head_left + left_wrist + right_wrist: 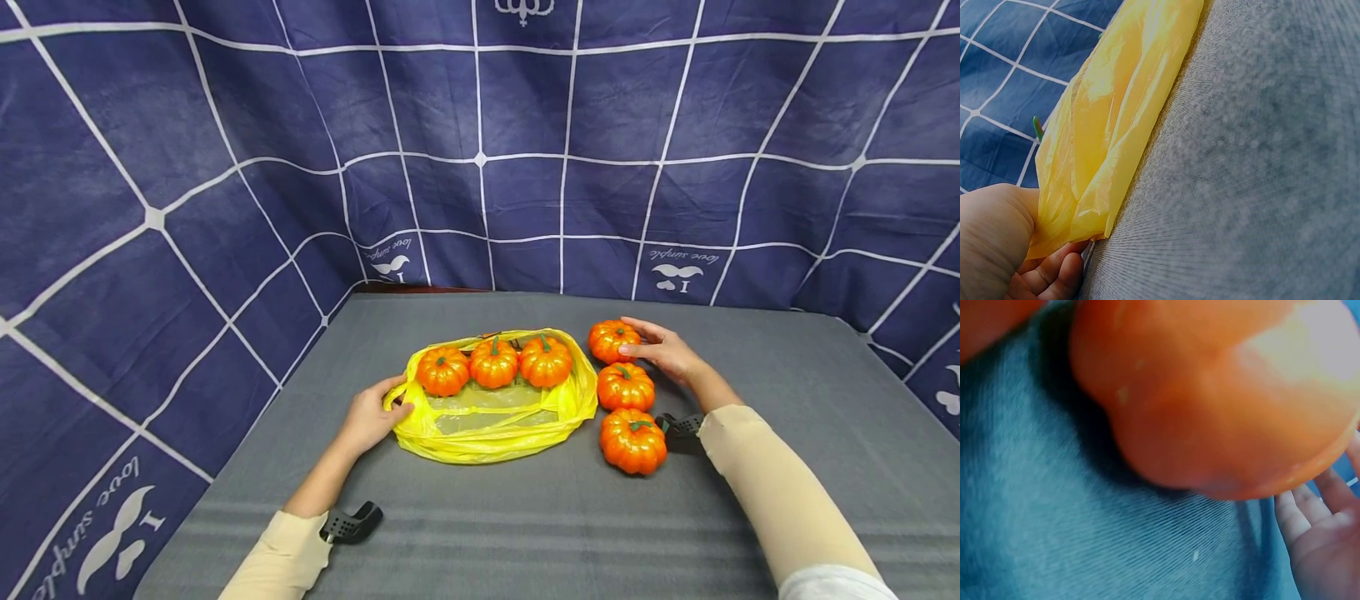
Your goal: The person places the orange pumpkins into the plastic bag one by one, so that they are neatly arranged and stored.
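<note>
A yellow plastic bag [487, 450] lies with its mouth spread wide. Inside, along its far side, sit three small orange pumpkins with green stems: left [442, 372], middle [494, 363] and right [546, 362]. My left hand [372, 414] pinches the bag's left edge between thumb and fingers, as the left wrist view also shows. Right of the bag, three more pumpkins form a column: far [609, 340], middle [626, 387] and near [633, 442]. My right hand [666, 354] holds the far one from its right side, thumb in front and fingers behind.
A grey cloth [480, 533] covers the table. Dark blue curtains [525, 200] with white grid lines hang behind and at the sides. A black wrist mount [352, 523] sits on the left forearm, another [681, 426] on the right, close to the near pumpkin.
</note>
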### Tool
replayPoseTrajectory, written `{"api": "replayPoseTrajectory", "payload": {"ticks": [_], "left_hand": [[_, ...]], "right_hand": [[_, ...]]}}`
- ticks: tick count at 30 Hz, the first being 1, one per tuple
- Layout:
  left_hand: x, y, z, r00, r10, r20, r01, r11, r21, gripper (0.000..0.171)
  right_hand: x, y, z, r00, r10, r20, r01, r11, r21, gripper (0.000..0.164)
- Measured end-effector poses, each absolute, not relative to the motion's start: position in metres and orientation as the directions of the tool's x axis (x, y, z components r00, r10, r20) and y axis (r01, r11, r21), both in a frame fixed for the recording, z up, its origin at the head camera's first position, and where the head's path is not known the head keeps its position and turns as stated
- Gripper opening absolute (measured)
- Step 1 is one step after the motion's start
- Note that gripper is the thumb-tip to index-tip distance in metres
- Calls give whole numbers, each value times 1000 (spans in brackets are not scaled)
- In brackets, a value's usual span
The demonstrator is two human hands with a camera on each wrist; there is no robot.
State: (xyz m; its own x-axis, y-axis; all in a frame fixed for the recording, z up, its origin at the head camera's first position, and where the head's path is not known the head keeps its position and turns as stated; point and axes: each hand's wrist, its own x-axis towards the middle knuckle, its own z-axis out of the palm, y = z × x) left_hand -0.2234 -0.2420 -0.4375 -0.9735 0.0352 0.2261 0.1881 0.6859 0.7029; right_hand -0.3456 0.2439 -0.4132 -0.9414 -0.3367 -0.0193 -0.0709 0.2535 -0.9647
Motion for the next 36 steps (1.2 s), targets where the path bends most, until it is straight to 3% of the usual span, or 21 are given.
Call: {"api": "replayPoseTrajectory", "payload": {"ticks": [11,25,36], "left_hand": [[-222,-242,-436,-979,39,198,173,668,724,50],[-224,-243,-437,-978,39,206,178,675,716,50],[-224,-243,-437,-977,39,210,181,671,719,51]], "right_hand": [[-340,240,-394,-958,-281,48,-90,138,-986,63],[-325,222,-374,-919,-337,206,-191,-79,-978,44],[-310,201,-361,-889,-384,248,-242,-64,-968,47]]}}
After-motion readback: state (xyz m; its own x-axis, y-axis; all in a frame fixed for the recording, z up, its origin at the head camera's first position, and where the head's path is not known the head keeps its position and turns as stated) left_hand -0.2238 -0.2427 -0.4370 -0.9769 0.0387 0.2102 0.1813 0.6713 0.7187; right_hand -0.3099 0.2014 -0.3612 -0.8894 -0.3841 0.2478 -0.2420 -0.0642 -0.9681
